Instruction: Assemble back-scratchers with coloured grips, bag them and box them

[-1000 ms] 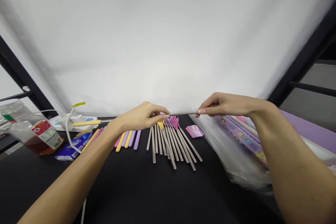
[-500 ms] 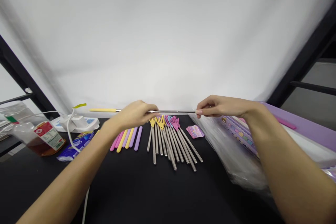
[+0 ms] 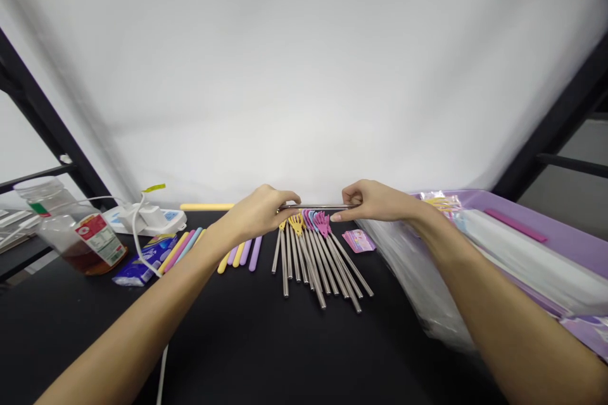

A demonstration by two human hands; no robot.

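Held level above the far side of the table is a telescopic back scratcher with a yellow handle (image 3: 204, 207) and a metal rod (image 3: 319, 206). My left hand (image 3: 263, 207) is closed round its middle, and the handle sticks out to the left. At the rod's right end, my right hand (image 3: 370, 201) grips with thumb and curled fingers; that tip is hidden. Below lie several metal back scratchers (image 3: 323, 259) with yellow, pink, purple and blue claw heads. Loose purple handles (image 3: 255, 254) and yellow ones lie left of them, partly behind my left arm.
Pink printed cards (image 3: 360, 241) lie right of the scratchers. Clear plastic bags (image 3: 418, 278) and a purple bin (image 3: 522, 215) stand at the right. At left are a jar of brown liquid (image 3: 78, 234), a blue packet (image 3: 145, 259) and a white power strip (image 3: 168, 220) with cables.
The held back scratcher has become shorter, its rod pushed together. My hands are closer to each other. The view has shifted slightly, showing more of the purple bin.
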